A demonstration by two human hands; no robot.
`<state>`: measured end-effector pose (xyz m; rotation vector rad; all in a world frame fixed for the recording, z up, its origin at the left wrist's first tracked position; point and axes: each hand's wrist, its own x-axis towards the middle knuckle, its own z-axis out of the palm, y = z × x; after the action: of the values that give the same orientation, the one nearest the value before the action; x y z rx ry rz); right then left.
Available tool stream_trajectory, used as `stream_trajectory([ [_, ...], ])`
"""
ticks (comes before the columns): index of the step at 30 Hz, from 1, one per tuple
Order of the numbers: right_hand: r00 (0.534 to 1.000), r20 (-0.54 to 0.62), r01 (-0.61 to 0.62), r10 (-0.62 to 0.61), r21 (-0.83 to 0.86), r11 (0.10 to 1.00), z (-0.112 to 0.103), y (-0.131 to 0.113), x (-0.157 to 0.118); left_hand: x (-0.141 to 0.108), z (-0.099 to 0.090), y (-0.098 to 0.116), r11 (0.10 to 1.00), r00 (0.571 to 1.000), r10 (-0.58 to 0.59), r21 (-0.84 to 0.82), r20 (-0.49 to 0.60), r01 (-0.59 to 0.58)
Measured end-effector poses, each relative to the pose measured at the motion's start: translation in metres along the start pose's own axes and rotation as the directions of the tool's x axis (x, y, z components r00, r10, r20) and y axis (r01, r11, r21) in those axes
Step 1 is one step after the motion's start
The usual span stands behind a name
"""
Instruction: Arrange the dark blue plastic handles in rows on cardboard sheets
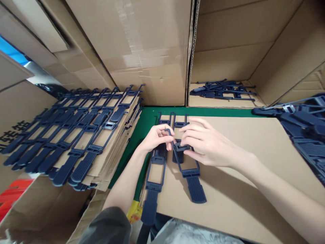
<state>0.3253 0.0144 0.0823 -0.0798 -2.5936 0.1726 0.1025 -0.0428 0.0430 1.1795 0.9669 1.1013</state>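
Observation:
My left hand (159, 137) pinches the upper end of a dark blue plastic frame (191, 173), which is tilted above the cardboard sheet (238, 189). On the frame's crossbar region rests my right hand (201, 142), its fingers curled around a small rectangular buckle-like piece (180, 147). The frame's ribbed paddle end points down toward me. Left of it, a similar blue frame (154, 173) lies flat on the cardboard, its paddle over the near edge. Further parts of blue frames show just behind and beneath my hands.
At the left, many blue frames (95, 149) lie in rows on stacked cardboard (111, 159). An open carton (228, 61) at the back holds more blue parts (224, 90). Another pile (307, 125) sits at the right edge. Green surface (149, 117) shows between them.

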Motion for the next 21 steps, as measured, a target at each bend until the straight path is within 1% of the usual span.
stream_trajectory([
  [3,0.999,0.027,-0.022,0.022,0.008,1.000,0.011,0.004,-0.002,0.001,0.000,0.000,0.999,1.000,-0.020,0.048,0.004,0.020],
  [4,0.999,0.028,-0.030,0.030,0.011,0.999,0.013,0.005,-0.002,0.001,-0.001,0.000,0.997,1.000,-0.001,0.074,-0.008,0.001],
  [6,0.998,0.043,-0.038,0.036,0.028,0.999,0.017,0.003,-0.003,0.003,-0.003,-0.001,0.986,0.995,0.076,0.154,-0.071,-0.065],
  [8,0.997,0.078,-0.032,0.028,0.055,0.998,0.021,-0.002,-0.003,0.005,-0.008,-0.003,0.960,0.973,0.171,0.249,-0.158,-0.129],
  [10,0.993,0.121,-0.026,0.016,0.080,0.996,0.024,-0.008,-0.003,0.007,-0.013,-0.005,0.929,0.943,0.246,0.330,-0.222,-0.165],
  [14,0.976,0.215,-0.044,0.020,0.108,0.993,0.034,-0.019,-0.004,0.010,-0.020,-0.013,0.870,0.898,0.340,0.455,-0.280,-0.188],
  [16,0.965,0.262,-0.058,0.026,0.117,0.991,0.038,-0.021,-0.004,0.011,-0.022,-0.016,0.815,0.879,0.396,0.543,-0.267,-0.203],
  [19,0.946,0.323,-0.071,0.028,0.120,0.990,0.040,-0.025,-0.004,0.012,-0.023,-0.017,0.682,0.848,0.491,0.693,-0.198,-0.233],
  [21,0.929,0.368,-0.087,0.039,0.113,0.990,0.039,-0.027,-0.004,0.012,-0.024,-0.016,0.607,0.829,0.533,0.759,-0.169,-0.236],
])
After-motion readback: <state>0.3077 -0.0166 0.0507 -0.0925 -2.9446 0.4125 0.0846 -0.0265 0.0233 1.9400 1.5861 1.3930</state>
